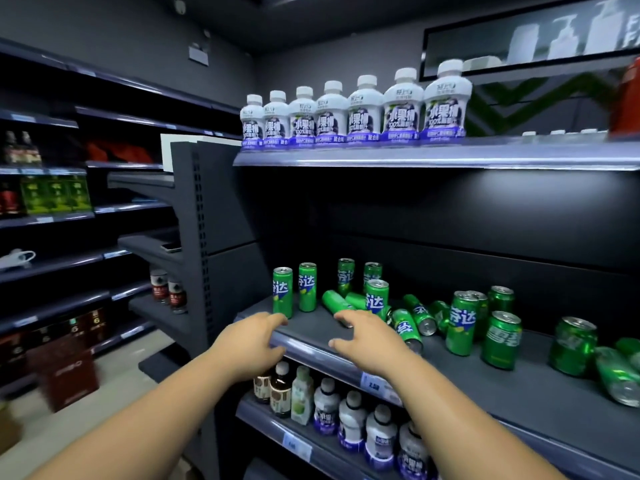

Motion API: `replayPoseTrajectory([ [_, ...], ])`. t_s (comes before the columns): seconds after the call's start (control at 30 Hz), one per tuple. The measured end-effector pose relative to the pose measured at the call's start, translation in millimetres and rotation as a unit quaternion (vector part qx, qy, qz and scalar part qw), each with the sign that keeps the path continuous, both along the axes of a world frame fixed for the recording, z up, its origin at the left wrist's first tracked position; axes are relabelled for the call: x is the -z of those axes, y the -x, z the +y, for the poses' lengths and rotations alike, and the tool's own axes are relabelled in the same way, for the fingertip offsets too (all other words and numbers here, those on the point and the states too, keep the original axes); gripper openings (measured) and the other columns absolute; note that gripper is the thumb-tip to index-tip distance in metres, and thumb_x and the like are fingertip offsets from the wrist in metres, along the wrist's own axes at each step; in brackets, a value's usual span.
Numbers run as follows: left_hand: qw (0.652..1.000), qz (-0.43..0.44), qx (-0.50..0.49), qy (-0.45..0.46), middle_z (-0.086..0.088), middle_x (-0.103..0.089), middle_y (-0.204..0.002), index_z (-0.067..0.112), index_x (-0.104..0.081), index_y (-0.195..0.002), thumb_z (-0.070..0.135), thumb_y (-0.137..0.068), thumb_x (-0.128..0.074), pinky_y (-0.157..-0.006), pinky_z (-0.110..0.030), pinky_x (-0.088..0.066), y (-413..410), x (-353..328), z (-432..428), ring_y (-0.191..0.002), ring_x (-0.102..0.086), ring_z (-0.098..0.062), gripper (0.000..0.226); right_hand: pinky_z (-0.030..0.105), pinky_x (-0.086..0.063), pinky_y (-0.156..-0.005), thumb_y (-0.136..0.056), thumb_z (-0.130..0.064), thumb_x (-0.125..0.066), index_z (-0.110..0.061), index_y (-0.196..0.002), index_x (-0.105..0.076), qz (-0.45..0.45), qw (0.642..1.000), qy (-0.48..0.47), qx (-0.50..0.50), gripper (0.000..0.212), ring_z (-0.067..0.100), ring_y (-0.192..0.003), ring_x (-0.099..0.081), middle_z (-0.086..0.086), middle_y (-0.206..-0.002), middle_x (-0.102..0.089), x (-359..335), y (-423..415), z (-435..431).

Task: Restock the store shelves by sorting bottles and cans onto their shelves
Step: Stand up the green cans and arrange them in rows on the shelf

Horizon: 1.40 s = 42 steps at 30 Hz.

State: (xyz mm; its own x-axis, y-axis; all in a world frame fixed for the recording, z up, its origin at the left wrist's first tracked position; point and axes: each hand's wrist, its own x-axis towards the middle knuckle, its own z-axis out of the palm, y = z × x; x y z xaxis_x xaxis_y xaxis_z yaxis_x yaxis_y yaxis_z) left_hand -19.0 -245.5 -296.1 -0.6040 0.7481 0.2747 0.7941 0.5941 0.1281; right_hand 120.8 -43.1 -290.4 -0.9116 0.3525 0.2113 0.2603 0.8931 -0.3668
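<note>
Head view: both hands empty, fingers loosely spread; left hand [251,341] over the shelf edge [304,346], right hand [369,341] just short of a toppled green can [335,301]. Best grip it round the middle, then stand it beside the upright cans [282,292] beyond the left hand

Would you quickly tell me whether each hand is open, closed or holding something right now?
Left hand: open, holding nothing.
Right hand: open, holding nothing, beside a toppled green can.

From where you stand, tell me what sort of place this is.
Most likely a small shop's drinks aisle: dark metal shelves with price tags on their front rails, a row of white bottles on top, green cans, some toppled, below.
</note>
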Motion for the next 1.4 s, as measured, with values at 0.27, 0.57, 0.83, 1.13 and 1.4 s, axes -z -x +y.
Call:
replayPoseTrajectory([
  [0.27, 0.999, -0.019, -0.011, -0.029, 0.013, -0.056, -0.123, 0.039, -0.048, -0.133, 0.045, -0.081, -0.056, -0.087, -0.032, -0.049, 99.9, 2.0, 37.6, -0.107, -0.060, -0.011, 0.053, 0.038, -0.048, -0.102, -0.083, -0.053, -0.065, -0.033, -0.140, -0.050, 0.003, 1.000, 0.026, -0.005, 0.062, 0.022, -0.127, -0.054, -0.002, -0.144, -0.054, -2.1, 118.8, 47.0],
  [0.57, 0.996, -0.067, 0.024, -0.058, 0.012, -0.058, -0.119, 0.038, -0.052, -0.129, 0.045, -0.081, -0.061, -0.085, -0.032, -0.050, 209.5, 19.1, 74.8, -0.108, -0.059, -0.011, 0.049, 0.029, -0.047, -0.093, -0.083, -0.042, -0.071, -0.029, -0.139, -0.052, 0.010, 0.997, 0.069, 0.034, 0.061, 0.022, -0.119, -0.058, 0.002, -0.137, -0.058, 15.5, 217.7, 80.8],
  [0.83, 0.983, -0.098, 0.136, -0.076, 0.015, -0.048, -0.128, 0.039, -0.042, -0.133, 0.049, -0.073, -0.065, -0.087, -0.037, -0.054, 288.4, 13.3, 114.9, -0.101, -0.060, -0.012, 0.065, 0.037, -0.037, -0.113, -0.087, -0.032, -0.069, -0.034, -0.156, -0.023, -0.016, 0.997, 0.022, 0.073, 0.083, 0.029, -0.139, -0.041, 0.010, -0.158, -0.029, 15.9, 289.8, 94.8],
  [1.13, 0.955, -0.178, 0.219, -0.093, 0.009, -0.060, -0.120, 0.036, -0.049, -0.131, 0.041, -0.070, -0.071, -0.092, -0.035, -0.051, 328.8, 20.4, 138.7, -0.105, -0.062, -0.013, 0.065, 0.032, -0.036, -0.113, -0.096, -0.022, -0.061, -0.027, -0.143, -0.048, 0.051, 0.986, 0.055, 0.146, 0.049, 0.028, -0.136, -0.046, 0.009, -0.151, -0.037, 31.5, 327.9, 86.4],
  [1.4, 0.924, -0.268, 0.227, -0.151, 0.005, -0.064, -0.113, 0.030, -0.058, -0.113, 0.022, -0.076, -0.080, -0.095, -0.034, -0.050, 327.5, 26.5, 143.9, -0.104, -0.062, -0.015, 0.044, 0.036, -0.045, -0.096, -0.086, -0.016, -0.071, -0.031, -0.111, -0.044, 0.123, 0.972, 0.069, 0.189, 0.039, 0.019, -0.107, -0.053, -0.002, -0.120, -0.047, 25.1, 287.0, 63.2],
])
